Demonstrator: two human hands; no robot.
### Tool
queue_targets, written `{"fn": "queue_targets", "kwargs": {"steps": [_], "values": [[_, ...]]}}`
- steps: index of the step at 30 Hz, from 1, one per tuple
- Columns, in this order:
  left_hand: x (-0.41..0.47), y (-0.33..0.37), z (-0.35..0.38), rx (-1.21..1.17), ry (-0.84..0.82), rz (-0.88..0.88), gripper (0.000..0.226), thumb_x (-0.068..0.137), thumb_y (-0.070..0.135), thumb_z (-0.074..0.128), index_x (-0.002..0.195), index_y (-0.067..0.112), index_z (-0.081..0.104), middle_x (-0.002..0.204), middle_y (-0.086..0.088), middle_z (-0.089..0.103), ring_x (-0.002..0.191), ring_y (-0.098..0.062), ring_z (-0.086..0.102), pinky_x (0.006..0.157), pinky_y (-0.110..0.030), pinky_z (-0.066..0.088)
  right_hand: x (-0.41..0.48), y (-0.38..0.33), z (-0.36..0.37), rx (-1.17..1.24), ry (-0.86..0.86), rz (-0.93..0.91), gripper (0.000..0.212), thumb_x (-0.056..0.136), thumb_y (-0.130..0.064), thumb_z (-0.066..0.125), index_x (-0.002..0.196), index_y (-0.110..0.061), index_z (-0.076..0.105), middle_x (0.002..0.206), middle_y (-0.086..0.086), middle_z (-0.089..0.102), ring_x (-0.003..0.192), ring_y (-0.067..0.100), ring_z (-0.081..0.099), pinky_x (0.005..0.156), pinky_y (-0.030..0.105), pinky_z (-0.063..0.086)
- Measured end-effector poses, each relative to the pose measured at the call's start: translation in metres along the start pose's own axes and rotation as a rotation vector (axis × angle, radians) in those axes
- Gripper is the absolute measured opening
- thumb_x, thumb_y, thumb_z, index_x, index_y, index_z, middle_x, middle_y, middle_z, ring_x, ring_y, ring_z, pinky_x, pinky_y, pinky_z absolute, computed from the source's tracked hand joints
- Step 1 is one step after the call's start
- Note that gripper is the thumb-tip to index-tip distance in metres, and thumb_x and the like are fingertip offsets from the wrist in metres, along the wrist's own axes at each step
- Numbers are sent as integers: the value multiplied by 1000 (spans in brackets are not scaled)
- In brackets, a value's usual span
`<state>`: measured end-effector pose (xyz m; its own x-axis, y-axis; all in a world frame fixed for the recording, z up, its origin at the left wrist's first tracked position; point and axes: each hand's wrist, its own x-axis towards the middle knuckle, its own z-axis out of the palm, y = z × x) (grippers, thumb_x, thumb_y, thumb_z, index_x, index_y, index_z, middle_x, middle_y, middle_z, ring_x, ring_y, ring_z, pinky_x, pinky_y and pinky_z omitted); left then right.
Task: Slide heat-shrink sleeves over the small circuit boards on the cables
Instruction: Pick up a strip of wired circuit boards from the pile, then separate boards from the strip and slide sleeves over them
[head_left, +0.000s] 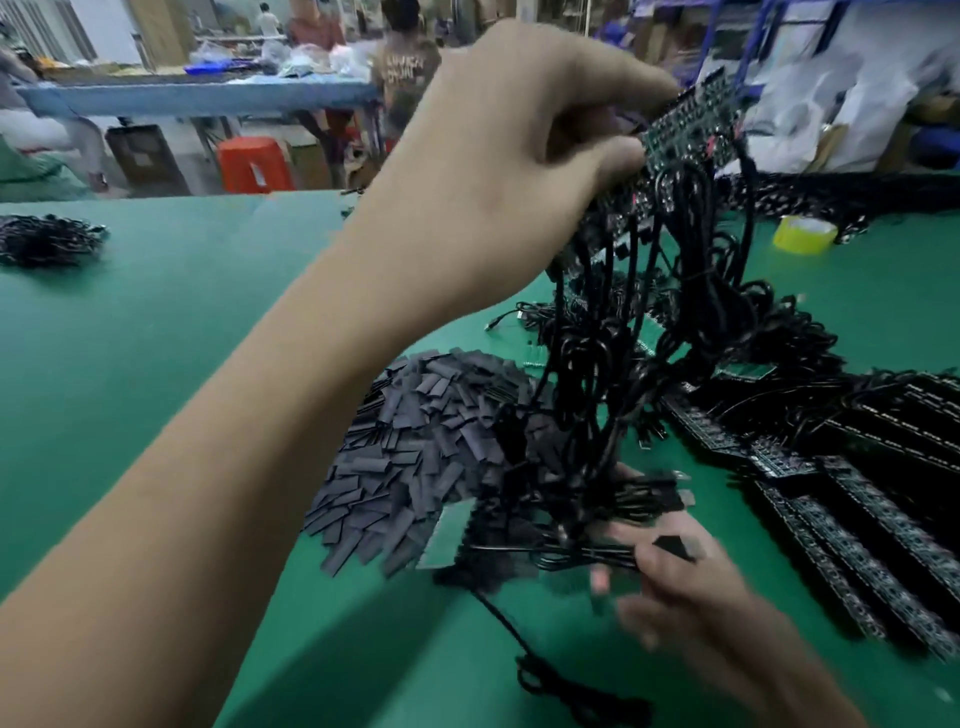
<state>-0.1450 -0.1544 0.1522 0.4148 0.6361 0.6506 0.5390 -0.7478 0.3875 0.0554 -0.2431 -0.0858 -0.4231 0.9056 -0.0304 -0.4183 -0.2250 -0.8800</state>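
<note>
The head view looks down on a green surface (156, 322) strewn with black parts. The left hand (498, 171) is raised well above it, its fingers (618, 156) pressed together on the edge of a panel of small circuit boards (691, 124), thumb below and the other fingers above. From that panel a thick bundle of black cables (623, 332) hangs down in loops to the surface.

Low on the right, the right hand (691, 582) is blurred; its fingers (602, 577) are curled around the lower ends of the cables, and a short dark sleeve (675, 545) lies against them near the thumb. Whether that sleeve is pinched or only resting there cannot be told.

No tray or bin holds the parts; everything lies loose on the surface. A heap of flat dark heat-shrink sleeves (415, 441) is piled just left of the hanging cables, touching the bundle's lower end. To the right, long strips of circuit boards with cables (831, 493) lie side by side, reaching the right edge of the view. One stray cable (545, 670) trails toward the near edge.

Farther off, a second small pile of black parts (47, 239) sits at the far left, well apart from the rest. A yellow roll of tape (804, 235) stands on the far right side of the surface. Beyond it are an orange stool (254, 163), a blue bench (197, 96) with bags on it, and a person (405, 67) standing with their back turned.
</note>
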Motion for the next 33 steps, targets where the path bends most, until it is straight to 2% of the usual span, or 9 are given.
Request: {"fn": "queue_targets", "kwargs": {"steps": [3,7,11,17,21,24,26,30,33], "values": [[-14,-10,8,-114,3,-144,34,100,19,64,134,25,66,92,24,66,79,8,62,73,-5,45,-2,0,-13,-30,215,-31,42,56,-37,99,91,-33,78,91,14,74,65,17,67,44,25,45],[-40,-25,25,-234,91,-263,32,99,13,64,130,21,69,94,2,75,86,-14,70,84,-30,57,4,-10,-37,116,451,-21,25,82,-14,65,104,-15,78,93,15,75,58,15,64,43,21,45],[-60,-39,42,-338,171,-392,32,99,8,63,129,16,69,99,-6,77,93,-22,71,91,-34,56,6,-19,-48,49,577,21,44,87,-19,58,129,-9,61,114,24,74,61,17,70,43,20,51],[-70,-40,43,-420,226,-372,34,99,9,63,131,20,67,98,-1,76,90,-17,69,88,-25,57,-14,-10,-57,-118,779,26,34,96,-19,59,128,-9,63,97,16,76,69,24,75,52,26,60],[-71,-44,26,-456,179,-319,34,99,8,62,132,20,66,103,-10,76,94,-26,69,93,-38,58,-17,-7,-43,-223,841,11,38,89,-27,65,115,0,59,113,18,73,95,30,77,79,42,62],[-77,-53,15,-466,95,-300,34,98,11,62,126,30,67,110,-7,77,104,-28,70,99,-42,56,-19,0,-31,-151,866,-8,71,94,-20,65,152,-2,29,117,18,67,105,31,74,97,48,52],[-83,-61,10,-470,56,-316,33,96,17,64,120,38,70,108,1,77,100,-15,71,98,-33,55,-23,0,-25,-110,850,-8,67,87,-20,69,146,-7,39,118,16,67,105,29,75,98,47,51],[-97,-73,0,-447,-38,-345,29,93,28,66,113,46,74,107,6,78,97,-7,69,96,-26,53,-47,-9,-20,-310,917,95,71,72,-31,78,138,-16,54,112,2,73,89,29,78,76,43,64],[-104,-73,-11,-416,-84,-345,28,91,33,66,113,49,73,103,11,78,92,-1,70,89,-18,53,-71,-19,-27,-878,993,123,66,59,-84,67,112,-44,70,89,-17,77,65,15,77,63,43,64]]}}
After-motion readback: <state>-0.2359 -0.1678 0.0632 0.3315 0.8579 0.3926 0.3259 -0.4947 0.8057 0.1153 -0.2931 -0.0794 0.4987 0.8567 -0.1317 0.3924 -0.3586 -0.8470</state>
